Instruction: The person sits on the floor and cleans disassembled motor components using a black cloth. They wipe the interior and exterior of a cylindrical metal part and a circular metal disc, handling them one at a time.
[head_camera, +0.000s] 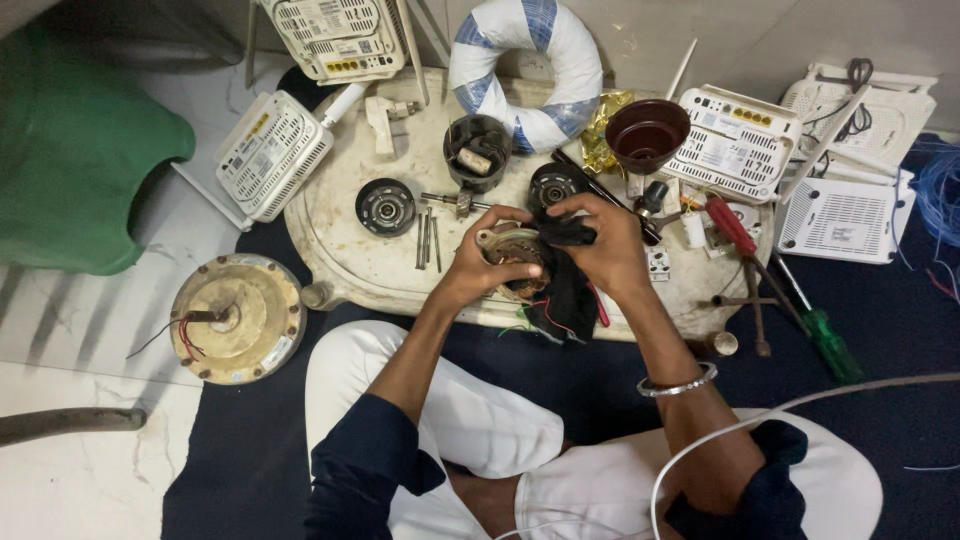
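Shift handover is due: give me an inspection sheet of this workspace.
Surface: stained cream tray on dark mat.
Job's things: motor stator in left hand; black cloth under right hand.
Clutter: bearing plate, bolts, brown bowl, red screwdriver, green screwdriver, white routers.
Grips: both hands closed on their items.
Cables: white cable, blue wires.
Surroundings: fan housing, green chair, taped ring.

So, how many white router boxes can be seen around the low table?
5: one at top centre, one left of the table, one beside the brown bowl, two stacked at the right. More may be hidden.
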